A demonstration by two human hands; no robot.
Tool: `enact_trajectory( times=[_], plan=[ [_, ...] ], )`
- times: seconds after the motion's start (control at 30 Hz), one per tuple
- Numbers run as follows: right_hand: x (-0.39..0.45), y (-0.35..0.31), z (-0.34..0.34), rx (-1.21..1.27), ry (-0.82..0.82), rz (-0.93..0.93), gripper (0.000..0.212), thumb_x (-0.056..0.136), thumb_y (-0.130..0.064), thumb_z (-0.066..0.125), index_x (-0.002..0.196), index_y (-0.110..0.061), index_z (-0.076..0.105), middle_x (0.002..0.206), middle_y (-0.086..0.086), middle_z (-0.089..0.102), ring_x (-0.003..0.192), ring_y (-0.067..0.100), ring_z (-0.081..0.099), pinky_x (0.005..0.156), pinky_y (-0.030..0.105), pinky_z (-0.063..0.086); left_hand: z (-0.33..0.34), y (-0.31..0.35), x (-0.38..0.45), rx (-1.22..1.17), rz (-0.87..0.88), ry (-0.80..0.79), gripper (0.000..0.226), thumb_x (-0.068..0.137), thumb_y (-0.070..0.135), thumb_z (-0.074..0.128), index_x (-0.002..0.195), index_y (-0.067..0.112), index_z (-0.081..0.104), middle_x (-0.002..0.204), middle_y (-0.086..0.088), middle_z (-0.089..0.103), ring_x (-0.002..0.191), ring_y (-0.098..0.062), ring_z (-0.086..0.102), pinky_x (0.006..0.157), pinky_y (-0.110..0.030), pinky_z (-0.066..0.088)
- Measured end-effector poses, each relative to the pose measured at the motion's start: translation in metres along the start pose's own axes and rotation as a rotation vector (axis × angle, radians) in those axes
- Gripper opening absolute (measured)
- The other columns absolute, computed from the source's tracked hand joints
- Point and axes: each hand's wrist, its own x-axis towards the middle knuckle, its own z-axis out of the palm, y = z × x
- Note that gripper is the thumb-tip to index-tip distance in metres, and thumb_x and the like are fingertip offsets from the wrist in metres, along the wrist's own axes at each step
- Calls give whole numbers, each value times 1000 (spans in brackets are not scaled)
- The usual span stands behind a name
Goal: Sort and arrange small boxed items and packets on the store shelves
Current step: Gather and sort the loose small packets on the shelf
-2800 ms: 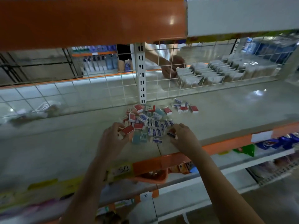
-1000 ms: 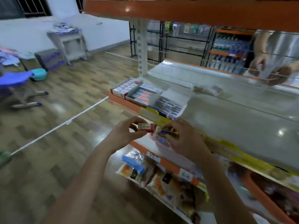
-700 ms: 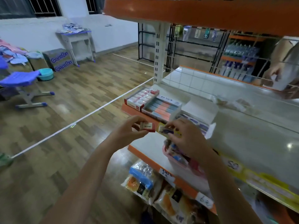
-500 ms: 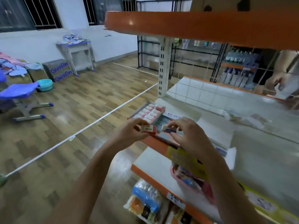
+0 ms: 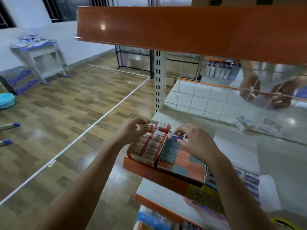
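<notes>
My left hand (image 5: 130, 130) pinches a small red-and-white box (image 5: 148, 127) just above the far end of a red display carton (image 5: 146, 146) filled with the same boxes. My right hand (image 5: 196, 143) pinches a small blue-and-white box (image 5: 176, 136) over the back of a second open carton (image 5: 181, 159) holding blue and orange packets. Both cartons stand at the left end of the grey shelf (image 5: 282, 156), against its orange front edge. A third carton of blue-and-white boxes (image 5: 249, 180) lies to the right, partly hidden by my right forearm.
An orange upper shelf (image 5: 182, 29) hangs close overhead. A white upright post (image 5: 159, 82) and a wire grid (image 5: 207, 98) back the shelf. Another person's hands (image 5: 265, 90) work behind the grid. Packets (image 5: 154, 219) fill the shelf below. Wooden floor lies to the left.
I turned from the loose pile to the shelf's left end, carrying one box in each hand. In the last half second both hands moved forward over the cartons.
</notes>
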Motion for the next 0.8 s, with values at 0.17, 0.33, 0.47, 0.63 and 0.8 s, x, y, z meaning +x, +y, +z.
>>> enact_trajectory(
  times=[0.17,0.33,0.47,0.63,0.8],
  plan=[
    [0,-4,3,-10,49,161,20,89,-24,57,109,-23,62,106,-6,58,99,13,52,84,28,45,7,-11,30,73,95,-34,28,80,30,72,105,23,64,105,2,61,94,-16,53,69,-26,39],
    [1,-15,6,-36,88,293,20,89,-24,57,109,-24,61,106,-6,59,97,12,52,84,28,45,5,-11,47,156,195,-89,22,85,32,65,106,26,60,115,1,58,110,-20,47,84,-30,39],
    [2,-25,13,-54,106,363,20,90,-26,57,110,-25,61,107,-7,58,97,11,52,82,26,43,7,-16,52,158,255,-131,22,88,30,62,109,24,61,118,-2,56,117,-22,42,89,-30,37],
    [1,-35,23,-52,136,434,21,90,-23,57,110,-26,61,105,-8,56,93,7,48,78,22,39,6,-21,55,156,312,-166,31,85,34,65,114,24,59,120,-2,55,117,-21,42,90,-31,38],
    [-12,-39,25,-84,212,492,22,88,-20,58,110,-26,61,105,-11,57,98,5,46,82,20,39,4,2,50,213,483,-184,36,89,36,58,123,26,55,131,1,50,124,-19,37,96,-31,36]
  ],
)
